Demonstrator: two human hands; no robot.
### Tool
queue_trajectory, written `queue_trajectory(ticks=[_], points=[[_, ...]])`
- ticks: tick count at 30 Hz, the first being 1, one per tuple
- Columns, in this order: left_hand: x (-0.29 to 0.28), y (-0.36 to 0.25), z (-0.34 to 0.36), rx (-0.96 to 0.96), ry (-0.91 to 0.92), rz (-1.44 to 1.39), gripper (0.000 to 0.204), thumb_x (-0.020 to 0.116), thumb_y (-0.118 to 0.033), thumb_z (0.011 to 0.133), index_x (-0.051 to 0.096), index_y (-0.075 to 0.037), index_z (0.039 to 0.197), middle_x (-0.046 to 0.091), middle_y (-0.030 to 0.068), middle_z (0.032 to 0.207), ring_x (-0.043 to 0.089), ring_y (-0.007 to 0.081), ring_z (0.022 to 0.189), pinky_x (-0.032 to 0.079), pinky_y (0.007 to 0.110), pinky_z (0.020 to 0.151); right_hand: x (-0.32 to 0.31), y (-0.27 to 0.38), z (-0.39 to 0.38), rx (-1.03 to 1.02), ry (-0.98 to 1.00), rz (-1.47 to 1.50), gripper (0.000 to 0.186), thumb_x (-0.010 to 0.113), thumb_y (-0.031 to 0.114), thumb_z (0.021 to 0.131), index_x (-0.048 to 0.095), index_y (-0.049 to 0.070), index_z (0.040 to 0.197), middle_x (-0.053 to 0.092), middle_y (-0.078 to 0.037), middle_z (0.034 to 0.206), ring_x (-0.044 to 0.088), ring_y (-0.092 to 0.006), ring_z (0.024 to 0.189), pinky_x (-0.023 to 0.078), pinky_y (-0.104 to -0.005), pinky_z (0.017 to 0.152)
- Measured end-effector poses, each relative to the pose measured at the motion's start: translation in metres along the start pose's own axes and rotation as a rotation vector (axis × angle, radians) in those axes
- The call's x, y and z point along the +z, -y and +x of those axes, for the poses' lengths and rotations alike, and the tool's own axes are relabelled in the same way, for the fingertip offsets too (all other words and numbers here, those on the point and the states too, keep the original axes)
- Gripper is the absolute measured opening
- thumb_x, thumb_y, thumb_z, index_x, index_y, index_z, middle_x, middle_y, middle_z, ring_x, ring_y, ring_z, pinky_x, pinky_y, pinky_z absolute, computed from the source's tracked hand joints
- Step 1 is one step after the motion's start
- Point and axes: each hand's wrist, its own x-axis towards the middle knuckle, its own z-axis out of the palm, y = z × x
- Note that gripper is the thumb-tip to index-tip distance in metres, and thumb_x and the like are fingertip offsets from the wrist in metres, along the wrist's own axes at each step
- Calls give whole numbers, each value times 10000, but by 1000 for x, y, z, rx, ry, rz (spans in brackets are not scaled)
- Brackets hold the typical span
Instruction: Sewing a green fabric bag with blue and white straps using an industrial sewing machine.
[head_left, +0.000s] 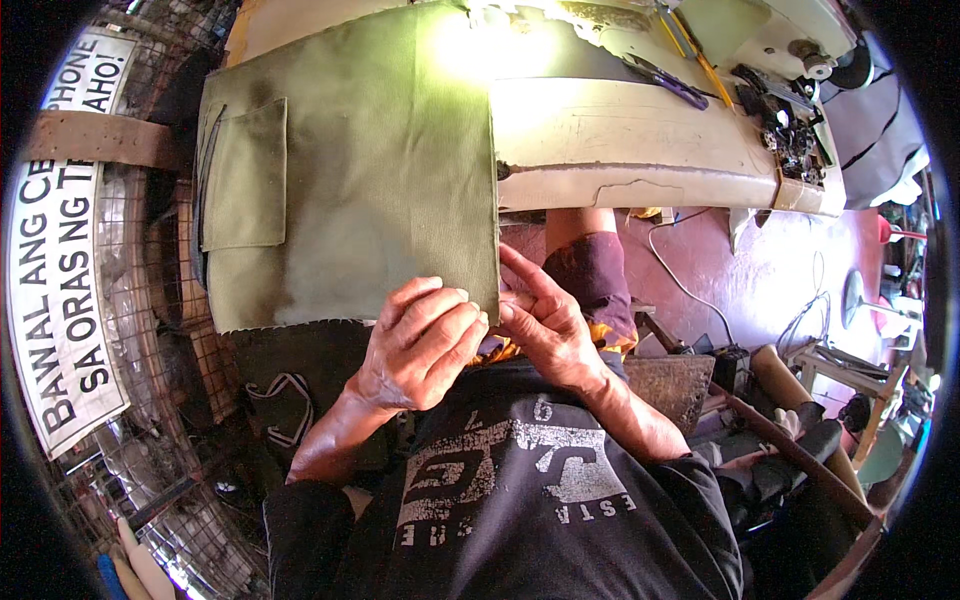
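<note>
A large olive-green cloth panel (370, 180) with a sewn patch pocket (250, 175) on its left side lies over the table and hangs toward my lap. Its near edge is frayed. My left hand (425, 340) is closed on the panel's near right corner, fingers curled over the edge. At that same corner my right hand (548, 330) pinches the right edge between thumb and fingers, with the index finger stretched along it. Both hands nearly touch. What lies beneath the fingertips is hidden.
The pale sewing table (640, 125) carries purple-handled scissors (665, 82), a yellow stick (710, 70) and a box of small metal parts (797, 130). A bright lamp glares over the cloth. Wire mesh (175, 380) stands at left; cables (690, 285) run across the floor at right.
</note>
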Motion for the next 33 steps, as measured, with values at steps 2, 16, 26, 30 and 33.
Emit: queue_trajectory(ticks=[2, 16, 26, 30, 33], points=[[1, 0, 0, 17, 10, 6, 228, 788, -57, 751, 706, -28, 963, 679, 69, 1024, 653, 257, 991, 508, 477, 924, -2, -1, -1, 6, 14, -75, 612, 545, 82, 1029, 241, 28, 1558, 636, -153, 1299, 597, -172, 1181, 467, -313, 1026], [5, 2, -3, 5, 23, 0, 229, 793, -35, 763, 696, -18, 970, 674, 78, 1026, 662, 268, 1016, 520, 480, 943, -14, 16, -1, 168, 90, -18, 418, 538, 109, 1035, 489, -41, 1422, 630, -98, 1298, 590, -158, 1176, 469, -316, 1029], [3, 5, -5, 26, -44, -42, 237, 765, -60, 782, 709, -7, 1006, 666, 101, 1069, 647, 280, 1065, 528, 468, 959, -26, 6, 1, 221, 218, 506, 675, 507, 194, 945, 280, -115, 1500, 535, -228, 1390, 497, -272, 1300, 308, -372, 1150], [2, 5, -6, 17, -37, -40, 250, 717, -87, 812, 697, 11, 1041, 667, 110, 1078, 645, 277, 1078, 515, 469, 986, -16, 18, -1, 242, 187, 419, 683, 533, 89, 925, 255, -73, 1528, 559, -182, 1379, 494, -243, 1326, 359, -320, 1126], [0, 5, -5, -31, -54, -77, 234, 707, -80, 814, 695, 7, 1030, 670, 113, 1076, 654, 274, 1061, 513, 470, 983, -2, 27, -9, 154, 89, -76, 722, 579, 10, 904, 252, -25, 1546, 582, -167, 1364, 493, -247, 1342, 402, -339, 1101]])
